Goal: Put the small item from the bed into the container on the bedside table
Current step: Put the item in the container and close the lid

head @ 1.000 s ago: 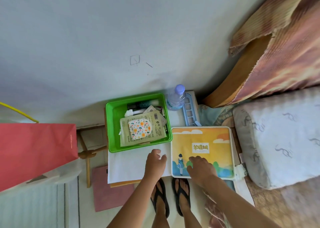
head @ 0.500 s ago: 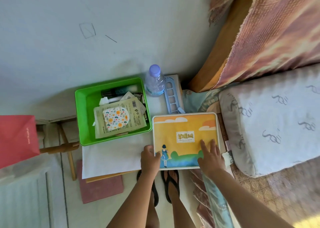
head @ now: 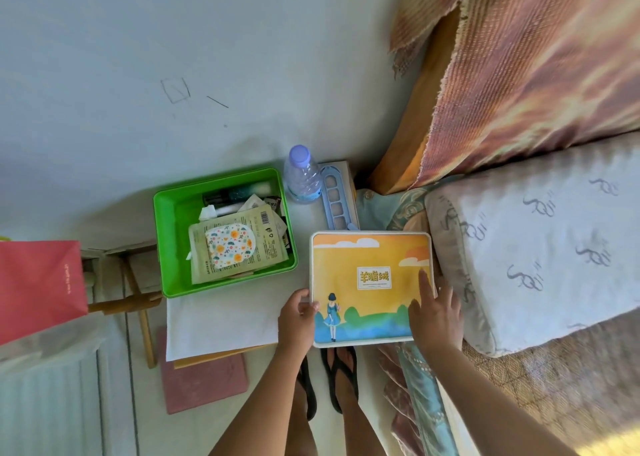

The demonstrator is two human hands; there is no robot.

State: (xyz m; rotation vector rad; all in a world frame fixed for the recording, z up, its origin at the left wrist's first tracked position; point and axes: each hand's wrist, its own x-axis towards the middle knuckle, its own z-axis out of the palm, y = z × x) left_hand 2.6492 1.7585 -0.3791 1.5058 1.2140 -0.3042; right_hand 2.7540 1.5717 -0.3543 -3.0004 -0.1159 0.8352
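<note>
A flat box with a yellow, orange and blue picture of a girl lies on the right part of the white bedside table, against the bed. My left hand grips its lower left edge, thumb on the lid. My right hand holds its lower right corner, fingers stretched up along the right edge. A green tub at the table's back left holds sachets, a flowered pouch and tubes. No small loose item shows on the bed.
A clear water bottle and a blue tray stand behind the box by the wall. A grey-patterned pillow and a reddish blanket lie on the bed at right. A red bag hangs left. My sandalled feet are below.
My left hand moved from the bare table top onto the box's left edge. My right hand slid from the box's middle to its right corner. The view turned toward the bed.
</note>
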